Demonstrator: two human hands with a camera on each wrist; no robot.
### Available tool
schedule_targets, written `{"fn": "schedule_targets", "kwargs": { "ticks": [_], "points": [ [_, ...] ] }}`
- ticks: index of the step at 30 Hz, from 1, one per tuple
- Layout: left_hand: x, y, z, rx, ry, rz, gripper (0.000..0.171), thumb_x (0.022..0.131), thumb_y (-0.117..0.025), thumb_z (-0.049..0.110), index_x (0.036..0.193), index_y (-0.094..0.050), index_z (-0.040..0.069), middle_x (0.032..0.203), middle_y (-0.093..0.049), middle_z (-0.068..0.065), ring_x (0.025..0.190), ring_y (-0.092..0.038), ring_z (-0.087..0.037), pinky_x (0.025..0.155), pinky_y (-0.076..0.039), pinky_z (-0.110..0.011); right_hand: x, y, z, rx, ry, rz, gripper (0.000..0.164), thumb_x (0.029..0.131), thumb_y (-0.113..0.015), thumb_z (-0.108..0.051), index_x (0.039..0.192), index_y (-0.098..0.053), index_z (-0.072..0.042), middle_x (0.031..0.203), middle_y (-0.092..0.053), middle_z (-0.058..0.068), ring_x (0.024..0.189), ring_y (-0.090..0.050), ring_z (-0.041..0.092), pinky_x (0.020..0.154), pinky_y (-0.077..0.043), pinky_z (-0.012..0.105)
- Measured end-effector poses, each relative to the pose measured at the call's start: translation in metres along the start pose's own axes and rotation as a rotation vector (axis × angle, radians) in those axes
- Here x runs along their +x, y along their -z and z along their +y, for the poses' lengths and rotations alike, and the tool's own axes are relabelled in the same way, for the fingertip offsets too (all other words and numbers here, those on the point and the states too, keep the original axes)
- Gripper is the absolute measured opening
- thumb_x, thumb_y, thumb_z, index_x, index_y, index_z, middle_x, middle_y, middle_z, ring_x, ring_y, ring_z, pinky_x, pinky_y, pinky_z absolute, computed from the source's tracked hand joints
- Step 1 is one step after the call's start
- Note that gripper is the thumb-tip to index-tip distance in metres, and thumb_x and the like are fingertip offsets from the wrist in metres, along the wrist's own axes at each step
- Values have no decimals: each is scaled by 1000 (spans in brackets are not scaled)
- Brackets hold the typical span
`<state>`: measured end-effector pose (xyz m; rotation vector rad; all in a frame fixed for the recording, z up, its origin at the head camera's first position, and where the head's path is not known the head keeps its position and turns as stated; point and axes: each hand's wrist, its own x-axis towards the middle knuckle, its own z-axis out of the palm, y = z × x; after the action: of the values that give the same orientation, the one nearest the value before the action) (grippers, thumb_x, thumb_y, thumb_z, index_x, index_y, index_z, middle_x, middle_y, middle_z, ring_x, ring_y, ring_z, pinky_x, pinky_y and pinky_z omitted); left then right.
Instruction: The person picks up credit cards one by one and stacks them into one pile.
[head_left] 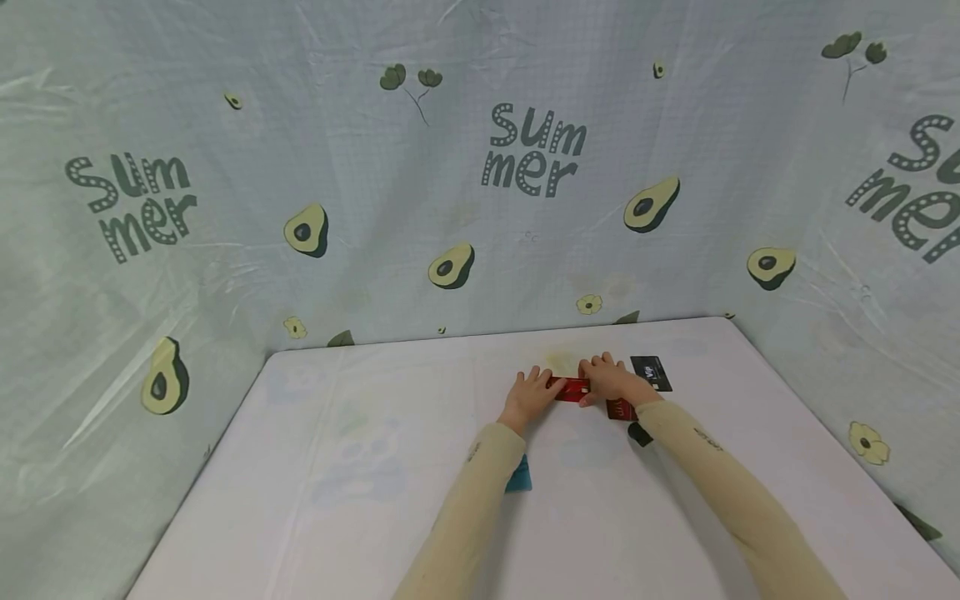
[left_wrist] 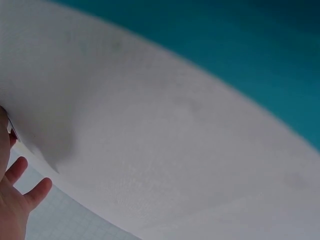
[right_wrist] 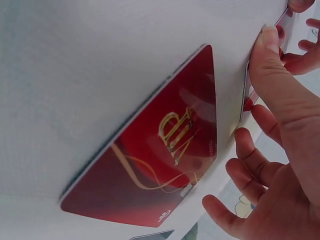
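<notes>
Both hands are at a red card on the far part of the table. My left hand pinches its left end. My right hand pinches its right end; in the right wrist view the thumb lies along the near edge, with the index finger at the far edge. Under the right wrist lies a dark red VIP card, flat and apart from the held one. The left wrist view shows only part of the left hand at its left edge.
A black VIP card lies beyond the right wrist. Near the right sleeve is a small black item, partly covered. A blue card shows beside the left sleeve. Printed cloth hangs behind the white table.
</notes>
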<state>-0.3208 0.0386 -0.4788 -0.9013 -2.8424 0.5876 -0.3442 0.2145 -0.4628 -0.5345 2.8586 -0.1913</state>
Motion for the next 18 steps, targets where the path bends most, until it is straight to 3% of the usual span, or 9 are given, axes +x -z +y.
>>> {"fn": "schedule_targets", "kwargs": {
  "ticks": [11,18],
  "points": [
    [0,0,0,27,6,-26,46,95,-38,26,138,-23,36,132,-38,3,122,-36,-16,94,-39,-34,10,-4,6,-23,-16,-11,55,69,-71,-42,104,-47,-6,95,-49,12,94,-39,29,86,-33,58],
    [2,-1,-1,24,4,-30,47,95,-38,26,139,-22,35,132,-38,2,123,-36,-16,96,-38,-34,9,-3,5,-38,0,22,56,68,-72,-42,102,-45,-6,97,-50,11,93,-39,28,82,-35,55]
  ]
}}
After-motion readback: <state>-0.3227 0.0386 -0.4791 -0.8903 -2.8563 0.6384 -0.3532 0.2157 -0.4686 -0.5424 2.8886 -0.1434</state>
